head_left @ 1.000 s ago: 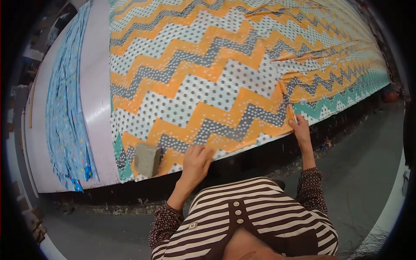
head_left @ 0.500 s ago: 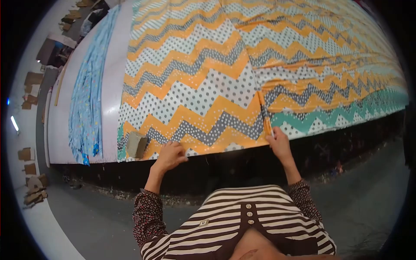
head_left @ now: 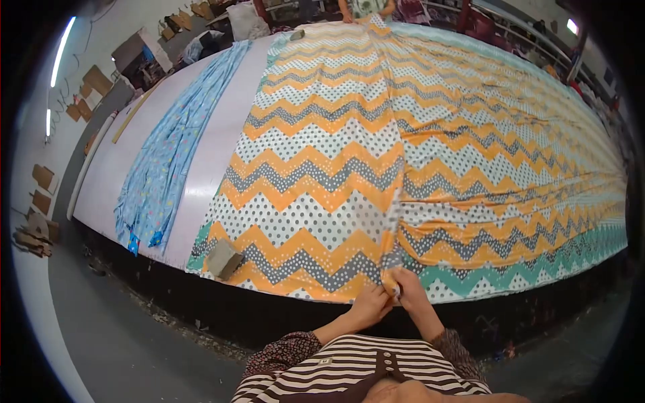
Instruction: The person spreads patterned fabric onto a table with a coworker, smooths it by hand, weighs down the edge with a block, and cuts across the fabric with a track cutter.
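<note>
A wide zigzag-patterned fabric (head_left: pixel 302 208) in orange, white, grey and green covers most of the long table. Its folded edge (head_left: pixel 392 242) runs away from me up the middle. At the near end of that fold, my right hand (head_left: pixel 411 295) is closed on the cloth. My left hand (head_left: pixel 370 306) is beside it, fingers pinched on the same fabric at the table's front edge. To the left, a grey block (head_left: pixel 223 259) rests on the near corner of the fabric.
A bunched blue patterned cloth (head_left: pixel 168 148) lies along the left of the pale tabletop (head_left: pixel 205 158). Another block (head_left: pixel 297 34) sits on the fabric's far end, near a person (head_left: pixel 366 8) standing across the table. Cardboard pieces (head_left: pixel 37 232) hang on the left wall.
My left hand has moved right from near the block to meet my right hand at the fold. My view has tilted up, bringing the table's far end and another person into sight.
</note>
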`<state>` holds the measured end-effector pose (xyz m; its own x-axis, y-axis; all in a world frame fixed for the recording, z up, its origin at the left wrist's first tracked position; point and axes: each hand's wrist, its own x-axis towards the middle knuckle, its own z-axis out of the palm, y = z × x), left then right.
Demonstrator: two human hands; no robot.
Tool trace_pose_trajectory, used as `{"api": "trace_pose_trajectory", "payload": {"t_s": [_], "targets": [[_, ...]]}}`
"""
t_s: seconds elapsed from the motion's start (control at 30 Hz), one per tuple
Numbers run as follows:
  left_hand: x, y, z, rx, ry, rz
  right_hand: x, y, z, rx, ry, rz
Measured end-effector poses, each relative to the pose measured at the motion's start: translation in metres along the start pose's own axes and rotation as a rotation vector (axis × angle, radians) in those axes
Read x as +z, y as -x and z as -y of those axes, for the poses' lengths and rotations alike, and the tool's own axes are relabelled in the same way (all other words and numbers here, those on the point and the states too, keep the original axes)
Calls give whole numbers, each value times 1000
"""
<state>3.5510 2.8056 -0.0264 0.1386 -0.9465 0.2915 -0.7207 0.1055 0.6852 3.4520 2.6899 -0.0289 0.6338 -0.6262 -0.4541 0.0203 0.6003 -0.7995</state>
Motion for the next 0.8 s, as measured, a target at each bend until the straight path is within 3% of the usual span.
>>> {"api": "trace_pose_trajectory", "payload": {"t_s": [0.1, 0.13, 0.2, 0.23, 0.3, 0.37, 0.47, 0.6, 0.67, 0.7, 0.8], "targets": [[-1, 3, -1, 6, -59, 72, 11, -55, 40, 127, -596, 130], [-1, 3, -3, -29, -48, 76, 1, -76, 59, 61, -625, 173], [-1, -1, -5, -64, -44, 81, -21, -104, 115, -300, -583, -221], [1, -2, -8, -91, -54, 30, -59, -127, 137, -476, -498, -269], [5, -2, -15, -119, -60, -19, -91, -98, 208, -486, -691, -3], [6, -3, -17, -225, -79, -42, -186, -115, 238, -574, -576, -107], [16, 1, -5, -239, -91, -57, -233, -42, 272, -624, -616, -64], [15, 8, 0, -288, 47, -36, -280, 36, 259, -601, -380, -53], [10, 5, -6, -333, 109, -14, -293, 73, 249, -686, -299, -288], [12, 5, -3, -342, 119, -5, -333, 74, 237, -663, -294, -326], [13, 4, -6, -406, 194, 8, -428, 75, 200, -167, 369, -302]]}}
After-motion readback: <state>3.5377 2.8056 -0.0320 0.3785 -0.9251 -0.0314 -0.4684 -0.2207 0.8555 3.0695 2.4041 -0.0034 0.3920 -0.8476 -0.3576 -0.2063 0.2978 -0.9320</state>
